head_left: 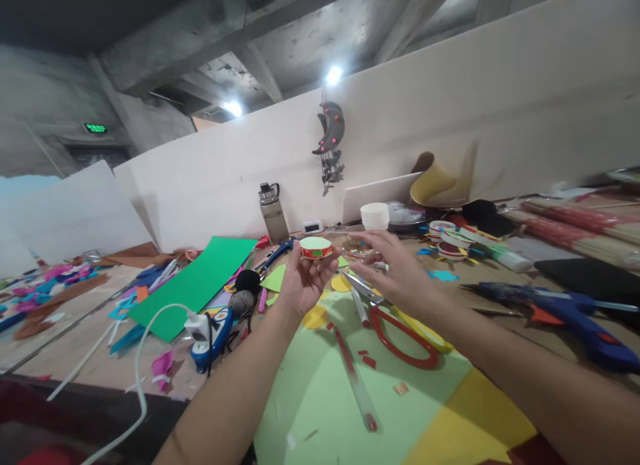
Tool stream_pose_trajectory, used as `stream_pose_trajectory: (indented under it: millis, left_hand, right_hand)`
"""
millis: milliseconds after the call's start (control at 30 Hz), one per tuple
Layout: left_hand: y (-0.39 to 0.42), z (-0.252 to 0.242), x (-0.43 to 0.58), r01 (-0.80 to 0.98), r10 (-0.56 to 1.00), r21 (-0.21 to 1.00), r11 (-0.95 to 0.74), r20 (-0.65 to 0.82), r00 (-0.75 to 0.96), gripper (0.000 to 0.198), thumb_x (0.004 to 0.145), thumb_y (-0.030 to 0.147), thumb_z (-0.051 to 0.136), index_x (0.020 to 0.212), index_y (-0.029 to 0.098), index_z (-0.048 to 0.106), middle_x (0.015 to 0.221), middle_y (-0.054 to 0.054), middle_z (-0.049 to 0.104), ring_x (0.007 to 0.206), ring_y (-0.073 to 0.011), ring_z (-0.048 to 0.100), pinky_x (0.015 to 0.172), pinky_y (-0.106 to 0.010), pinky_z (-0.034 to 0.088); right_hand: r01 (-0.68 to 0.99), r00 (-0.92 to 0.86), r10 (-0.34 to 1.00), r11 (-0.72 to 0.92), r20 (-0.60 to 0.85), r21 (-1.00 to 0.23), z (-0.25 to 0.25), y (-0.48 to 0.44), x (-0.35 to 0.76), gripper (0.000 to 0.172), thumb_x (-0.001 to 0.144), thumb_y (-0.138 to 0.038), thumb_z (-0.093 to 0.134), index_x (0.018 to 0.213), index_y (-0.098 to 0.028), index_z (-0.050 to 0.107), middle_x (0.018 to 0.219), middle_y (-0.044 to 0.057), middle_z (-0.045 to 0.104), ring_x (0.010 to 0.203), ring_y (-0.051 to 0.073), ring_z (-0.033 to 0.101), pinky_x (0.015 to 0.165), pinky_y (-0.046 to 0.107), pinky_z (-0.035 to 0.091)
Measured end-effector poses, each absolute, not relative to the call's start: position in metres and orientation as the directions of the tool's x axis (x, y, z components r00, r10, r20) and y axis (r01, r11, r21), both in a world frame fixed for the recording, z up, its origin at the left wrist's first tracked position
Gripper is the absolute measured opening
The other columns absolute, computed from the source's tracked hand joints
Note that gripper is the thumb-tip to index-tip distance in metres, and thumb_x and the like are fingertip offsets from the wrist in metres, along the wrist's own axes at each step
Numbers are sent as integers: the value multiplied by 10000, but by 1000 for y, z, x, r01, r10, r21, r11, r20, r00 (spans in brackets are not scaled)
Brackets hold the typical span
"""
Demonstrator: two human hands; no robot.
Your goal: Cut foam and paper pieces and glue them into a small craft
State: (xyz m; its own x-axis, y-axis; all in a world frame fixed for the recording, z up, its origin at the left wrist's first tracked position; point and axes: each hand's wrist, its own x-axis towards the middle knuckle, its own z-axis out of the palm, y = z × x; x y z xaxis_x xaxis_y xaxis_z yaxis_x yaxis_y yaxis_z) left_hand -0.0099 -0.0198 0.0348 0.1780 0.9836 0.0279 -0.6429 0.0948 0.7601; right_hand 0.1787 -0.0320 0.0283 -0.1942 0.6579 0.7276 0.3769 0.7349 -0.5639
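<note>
My left hand (306, 285) grips a small round box (316, 247) with a pale green top and a red side band that carries green and yellow patches. To its right, my right hand (387, 265) is raised with its fingers apart and nothing in them. Below that hand lie scissors (400, 348) with orange-red handles, their blades partly under my fingers. A red pen (353, 378) rests on the light green sheet (300, 411) between my forearms. Small red scraps (369, 363) lie beside the pen.
A blue glue gun (560, 315) lies at the right. At the left are a green sheet (200, 285) and a blue power strip (213, 338) with a white cable (143, 385). A bottle (273, 215) and white paper cups (375, 216) stand along the back.
</note>
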Motion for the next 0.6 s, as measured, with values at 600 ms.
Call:
stream_pose_trajectory:
  millis: [600]
  left_hand:
    - [-19,14,-4,-474,892,880,28,192,410,565,681,543,777,1091,172,657,927,-74,742,901,-245,712,819,-377,578]
  right_hand:
    - [513,-401,478,824,781,-241,25,-40,173,440,884,-315,617,1308,-220,544,1333,108,603,1219,300,514,1021,526,408]
